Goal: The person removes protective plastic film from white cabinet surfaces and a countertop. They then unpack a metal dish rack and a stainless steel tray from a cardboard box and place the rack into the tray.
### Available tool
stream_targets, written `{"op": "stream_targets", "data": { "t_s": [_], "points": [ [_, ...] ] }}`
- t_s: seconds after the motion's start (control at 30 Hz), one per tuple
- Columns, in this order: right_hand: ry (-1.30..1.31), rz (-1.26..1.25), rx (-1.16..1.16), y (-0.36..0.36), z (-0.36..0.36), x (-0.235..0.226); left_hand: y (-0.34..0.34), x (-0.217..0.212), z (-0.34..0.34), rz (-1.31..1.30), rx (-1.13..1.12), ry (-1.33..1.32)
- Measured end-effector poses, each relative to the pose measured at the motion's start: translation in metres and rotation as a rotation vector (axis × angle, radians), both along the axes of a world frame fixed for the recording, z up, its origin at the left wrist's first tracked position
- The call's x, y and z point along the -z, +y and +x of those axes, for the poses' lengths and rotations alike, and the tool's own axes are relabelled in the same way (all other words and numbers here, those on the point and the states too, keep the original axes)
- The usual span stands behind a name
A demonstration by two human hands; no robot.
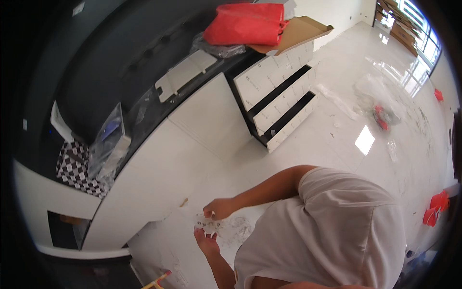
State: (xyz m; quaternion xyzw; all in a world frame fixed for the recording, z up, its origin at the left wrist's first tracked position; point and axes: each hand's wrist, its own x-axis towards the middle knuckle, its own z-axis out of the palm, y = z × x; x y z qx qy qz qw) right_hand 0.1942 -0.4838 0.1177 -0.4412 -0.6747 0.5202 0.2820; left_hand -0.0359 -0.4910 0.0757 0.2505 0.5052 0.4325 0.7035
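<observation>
Both my hands meet low in the middle of the view, out from my light grey shirt. My right hand [220,208], the upper one, has its fingers curled over the edge of a small whitish piece with dark spots [208,224]. From below, my left hand [207,241] cups the same piece, with its fingers bent up against it. The piece's exact kind is too small to make out. Behind it, crumpled clear plastic [237,230] lies on the pale glossy floor [284,161].
A white cabinet front [166,159] curves along the left. Its dark top bears a red bag [245,23], an opened cardboard box [301,33], a white panel [185,74] and a checkered bag [74,166]. Two drawers [284,103] stand pulled out. Plastic wrapping [378,94] litters the floor to the right.
</observation>
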Motion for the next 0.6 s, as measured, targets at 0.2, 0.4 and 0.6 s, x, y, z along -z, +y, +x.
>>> {"op": "stream_targets", "data": {
  "t_s": [0.2,0.4,0.6],
  "points": [
    [-0.027,0.068,0.081,-0.003,-0.005,0.018,-0.001,-0.022,0.039,0.200,0.277,0.121],
    [0.215,-0.101,0.276,-0.022,0.070,-0.006,0.026,0.004,0.017,0.017,0.204,0.321],
    [0.167,-0.118,0.503,-0.032,0.178,-0.040,0.084,0.215,-0.253,1.088,1.204,1.784]
  ]
}}
